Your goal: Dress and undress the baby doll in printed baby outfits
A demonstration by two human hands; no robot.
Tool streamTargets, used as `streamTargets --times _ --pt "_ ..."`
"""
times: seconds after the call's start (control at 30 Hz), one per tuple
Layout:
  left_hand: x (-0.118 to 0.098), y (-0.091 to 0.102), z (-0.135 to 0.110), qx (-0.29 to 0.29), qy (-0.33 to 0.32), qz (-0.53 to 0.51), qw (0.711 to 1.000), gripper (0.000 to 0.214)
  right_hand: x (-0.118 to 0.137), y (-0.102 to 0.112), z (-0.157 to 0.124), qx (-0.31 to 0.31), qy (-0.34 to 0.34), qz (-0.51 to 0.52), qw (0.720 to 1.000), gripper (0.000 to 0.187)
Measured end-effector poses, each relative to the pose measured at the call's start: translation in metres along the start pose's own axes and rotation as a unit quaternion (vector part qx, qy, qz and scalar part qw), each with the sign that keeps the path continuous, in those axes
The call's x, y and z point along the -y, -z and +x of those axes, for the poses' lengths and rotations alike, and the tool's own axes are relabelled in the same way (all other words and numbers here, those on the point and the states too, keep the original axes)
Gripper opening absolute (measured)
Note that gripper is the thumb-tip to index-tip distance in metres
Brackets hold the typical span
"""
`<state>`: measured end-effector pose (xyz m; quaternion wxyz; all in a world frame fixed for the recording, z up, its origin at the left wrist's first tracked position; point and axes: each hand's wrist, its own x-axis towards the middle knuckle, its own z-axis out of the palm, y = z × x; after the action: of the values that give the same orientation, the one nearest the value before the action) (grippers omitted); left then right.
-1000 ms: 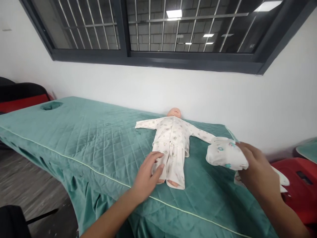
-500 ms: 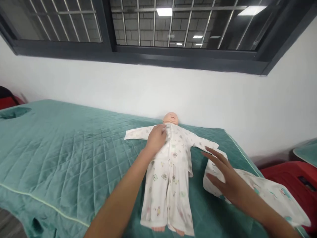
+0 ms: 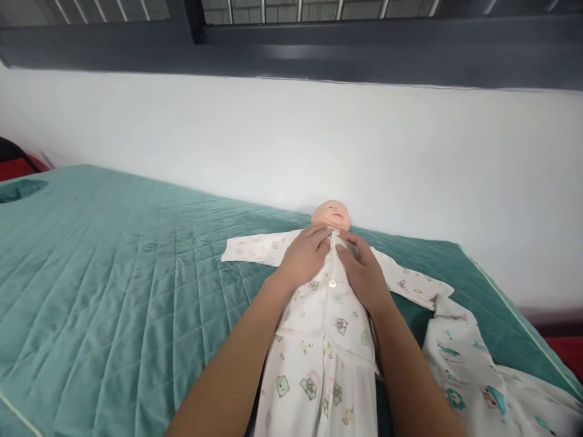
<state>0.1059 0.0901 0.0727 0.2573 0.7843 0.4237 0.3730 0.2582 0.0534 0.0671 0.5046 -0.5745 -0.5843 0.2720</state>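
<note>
A baby doll (image 3: 331, 215) lies on its back with its head toward the wall, dressed in a white printed top (image 3: 314, 303) and matching trousers (image 3: 296, 376). My left hand (image 3: 306, 256) rests on the chest just under the collar, fingers stretched toward the front opening. On the other side of that opening lies my right hand (image 3: 364, 270), its fingers spread over the fabric. Both sets of fingertips are near the neckline. A button (image 3: 332, 283) shows on the front between my hands. The doll's sleeves stretch out to either side.
Another white printed garment (image 3: 469, 358) lies crumpled at the right, against the sleeve end. Everything rests on a green quilted cover (image 3: 150, 291) with a face-hole at far left. Behind stands a white wall (image 3: 228, 139) below a dark window frame (image 3: 319, 51). Red objects show at both edges.
My right hand has moved left from above the spare garment onto the doll's chest. My left hand stays on the chest, now closer to the collar. The view has come closer and lower.
</note>
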Motion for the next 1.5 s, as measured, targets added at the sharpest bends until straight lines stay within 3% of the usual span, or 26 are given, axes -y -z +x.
streamTargets --times 0.4,0.57,0.7,0.97,1.2,1.5 --pt "0.004 0.000 0.001 0.026 -0.007 -0.011 1.000 0.044 -0.002 -0.001 0.003 0.031 0.050 -0.061 0.996 0.033" --pt "0.005 0.000 0.002 0.022 -0.025 -0.017 0.999 0.044 -0.004 0.000 0.006 0.067 0.089 -0.084 0.990 0.040" --pt "0.002 0.000 0.001 0.005 -0.026 -0.027 0.999 0.040 -0.004 0.000 0.005 0.062 0.096 -0.083 0.990 0.042" --pt "-0.004 -0.001 -0.018 -0.027 -0.025 -0.018 0.999 0.029 -0.008 0.004 -0.021 0.025 0.072 -0.032 0.997 0.047" --pt "-0.004 0.004 -0.034 -0.020 -0.020 -0.035 0.999 0.031 -0.010 0.003 -0.054 0.006 0.107 -0.046 0.993 0.043" --pt "-0.004 0.004 -0.029 -0.020 -0.010 -0.065 0.998 0.025 -0.007 0.004 -0.053 0.014 0.105 -0.073 0.992 0.038"
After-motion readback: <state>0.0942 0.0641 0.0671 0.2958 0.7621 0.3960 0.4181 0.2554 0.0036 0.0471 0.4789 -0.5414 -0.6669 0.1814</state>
